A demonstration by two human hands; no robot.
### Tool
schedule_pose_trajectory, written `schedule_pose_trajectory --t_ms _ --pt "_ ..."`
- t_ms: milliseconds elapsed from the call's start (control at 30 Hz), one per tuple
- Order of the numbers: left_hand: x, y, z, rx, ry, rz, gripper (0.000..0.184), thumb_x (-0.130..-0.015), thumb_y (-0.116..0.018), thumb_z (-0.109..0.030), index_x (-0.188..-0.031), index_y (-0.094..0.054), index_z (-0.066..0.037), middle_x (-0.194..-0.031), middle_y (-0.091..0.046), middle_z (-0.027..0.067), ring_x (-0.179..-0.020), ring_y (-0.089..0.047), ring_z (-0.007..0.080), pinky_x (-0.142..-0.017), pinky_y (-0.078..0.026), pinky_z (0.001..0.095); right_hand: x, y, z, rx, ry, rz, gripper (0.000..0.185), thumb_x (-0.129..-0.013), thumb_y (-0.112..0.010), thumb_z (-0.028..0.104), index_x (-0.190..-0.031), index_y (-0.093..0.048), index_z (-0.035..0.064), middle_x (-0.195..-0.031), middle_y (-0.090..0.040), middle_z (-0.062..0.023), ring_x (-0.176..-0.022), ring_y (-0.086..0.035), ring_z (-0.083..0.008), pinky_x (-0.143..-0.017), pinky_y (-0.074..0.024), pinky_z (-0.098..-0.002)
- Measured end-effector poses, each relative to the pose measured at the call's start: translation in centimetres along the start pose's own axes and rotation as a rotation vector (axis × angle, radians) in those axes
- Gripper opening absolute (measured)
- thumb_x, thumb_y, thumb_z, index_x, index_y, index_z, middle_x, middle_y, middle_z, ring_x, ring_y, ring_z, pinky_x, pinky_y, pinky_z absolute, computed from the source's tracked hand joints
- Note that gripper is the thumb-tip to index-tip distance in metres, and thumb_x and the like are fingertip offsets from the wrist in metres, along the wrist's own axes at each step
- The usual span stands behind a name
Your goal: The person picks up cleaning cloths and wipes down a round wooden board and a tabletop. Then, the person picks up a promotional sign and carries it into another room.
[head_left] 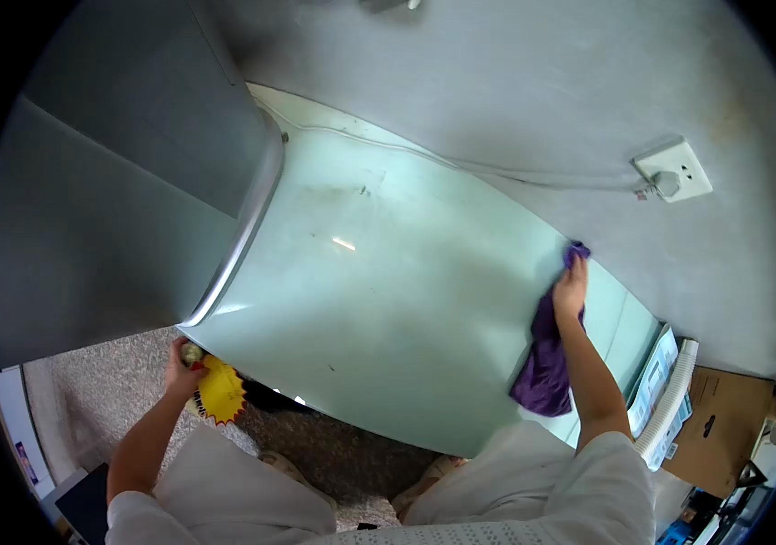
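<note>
My right hand (pixel 572 289) presses a purple cloth (pixel 547 363) onto the pale green glass-like surface (pixel 388 272), close to the wall side. Part of the cloth bunches up past my fingertips, and the rest trails back toward me under my forearm. Down at the left, beside the near corner of the surface, my left hand (pixel 181 372) is closed on a yellow starburst-edged card (pixel 221 391) with a red border. A small pale yellowish object (pixel 191 353) shows at the same fingers; its kind is unclear. A few dark specks lie on the surface.
A large grey appliance-like body (pixel 134 200) with a silver edge stands at the left. A white cable runs along the wall to a socket (pixel 674 171). At the right are a ribbed white hose (pixel 671 404) and a cardboard box (pixel 720 422).
</note>
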State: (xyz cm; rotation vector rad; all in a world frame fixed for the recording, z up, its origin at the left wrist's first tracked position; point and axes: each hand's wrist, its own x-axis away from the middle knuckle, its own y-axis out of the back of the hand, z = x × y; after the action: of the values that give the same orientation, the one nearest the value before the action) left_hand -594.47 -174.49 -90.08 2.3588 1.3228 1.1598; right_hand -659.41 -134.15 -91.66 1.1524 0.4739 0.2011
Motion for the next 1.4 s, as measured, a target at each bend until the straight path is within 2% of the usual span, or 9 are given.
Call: schedule_pose_trajectory --t_ms 67,133,167,467,700,900,1100,1233,1400 --pt "-2.4 -2.4 1.8 -0.224 -0.207 0.026 0.084 -0.057 -0.077 -0.005 -0.128 -0.031 -0.010 -0.122 -0.046 0.0170 -0.108 -0.049 0.0346 -0.091 -0.042 0.0450 -1.3 -1.7 7.5 -0.035 0.054 0.044 0.040 -0.084 -0.042 0.005 -0.124 -0.046 -0.0016 -0.131 -0.041 -0.0241 -0.122 -0.038 -0.0376 -0.104 -0.0302 -0.0392" --pt "-2.7 -4.4 3.0 -0.658 -0.054 -0.230 0.097 -0.056 -0.080 -0.011 -0.134 -0.023 -0.009 -0.130 -0.036 0.0187 -0.117 -0.037 0.0398 -0.099 -0.033 0.0486 -2.0 -4.9 12.3 -0.162 0.235 0.041 0.039 -0.082 -0.043 0.004 -0.120 -0.049 -0.0022 -0.128 -0.044 -0.0245 -0.119 -0.041 -0.0392 -0.102 -0.0327 -0.0398" --pt "-3.0 -3.9 3.1 -0.561 -0.033 -0.122 0.105 -0.055 -0.082 -0.017 -0.137 -0.017 -0.009 -0.134 -0.028 0.0180 -0.121 -0.026 0.0418 -0.102 -0.026 0.0491 -2.0 -4.9 16.7 -0.174 0.251 0.097 0.039 -0.081 -0.042 0.002 -0.118 -0.051 -0.0024 -0.126 -0.045 -0.0240 -0.119 -0.042 -0.0376 -0.102 -0.0338 -0.0387" --pt "-3.5 -3.5 2.9 -0.709 -0.157 -0.060 0.092 -0.055 -0.081 -0.016 -0.133 -0.031 -0.017 -0.132 -0.030 0.0164 -0.118 -0.030 0.0387 -0.101 -0.027 0.0495 -6.3 -13.0 34.2 -0.455 0.579 0.149 0.039 -0.077 -0.047 -0.002 -0.115 -0.055 -0.0018 -0.118 -0.053 -0.0200 -0.113 -0.047 -0.0348 -0.097 -0.0381 -0.0382" --pt "-4.3 -3.4 3.1 -0.852 -0.033 0.086 0.079 -0.061 -0.079 -0.030 -0.130 -0.040 -0.024 -0.141 -0.020 0.0163 -0.130 -0.014 0.0396 -0.107 -0.017 0.0490 -9.1 -17.8 43.4 -0.545 0.727 0.241 0.041 -0.078 -0.046 -0.002 -0.118 -0.055 0.0057 -0.121 -0.053 -0.0153 -0.114 -0.047 -0.0315 -0.098 -0.0379 -0.0353" --pt "-3.7 -3.4 -0.5 -0.681 0.089 0.071 0.075 -0.061 -0.078 -0.031 -0.128 -0.045 -0.024 -0.142 -0.019 0.0149 -0.131 -0.011 0.0400 -0.108 -0.016 0.0462 -11.1 -19.1 47.7 -0.541 0.742 0.475 0.046 -0.079 -0.044 -0.002 -0.122 -0.053 0.0099 -0.129 -0.048 -0.0129 -0.121 -0.043 -0.0282 -0.102 -0.0338 -0.0330" --pt "-4.3 -3.1 1.1 -0.746 0.016 0.071 0.078 -0.065 -0.075 -0.033 -0.133 -0.039 -0.023 -0.143 -0.018 0.0133 -0.129 -0.017 0.0369 -0.109 -0.014 0.0452 -11.4 -18.4 50.0 -0.388 0.780 0.700 0.054 -0.074 -0.044 -0.001 -0.125 -0.052 0.0148 -0.131 -0.046 -0.0101 -0.120 -0.043 -0.0269 -0.103 -0.0319 -0.0310" --pt "-5.7 -3.4 5.9 -0.746 -0.069 0.050 0.098 -0.056 -0.082 -0.027 -0.137 -0.028 -0.018 -0.142 -0.015 0.0192 -0.131 -0.010 0.0423 -0.109 -0.013 0.0497 -9.3 -18.4 48.7 -0.401 0.940 0.604 0.051 -0.072 -0.044 -0.002 -0.120 -0.055 0.0105 -0.126 -0.051 -0.0130 -0.118 -0.045 -0.0277 -0.101 -0.0343 -0.0322" --pt "-5.6 -3.4 4.5 -0.731 -0.087 0.012 0.093 -0.053 -0.083 -0.025 -0.133 -0.035 -0.019 -0.137 -0.023 0.0173 -0.127 -0.020 0.0400 -0.105 -0.020 0.0489 -6.6 -17.3 45.3 -0.524 1.050 0.527 0.052 -0.071 -0.040 -0.011 -0.116 -0.057 0.0092 -0.126 -0.051 -0.0135 -0.120 -0.044 -0.0286 -0.101 -0.0348 -0.0333"
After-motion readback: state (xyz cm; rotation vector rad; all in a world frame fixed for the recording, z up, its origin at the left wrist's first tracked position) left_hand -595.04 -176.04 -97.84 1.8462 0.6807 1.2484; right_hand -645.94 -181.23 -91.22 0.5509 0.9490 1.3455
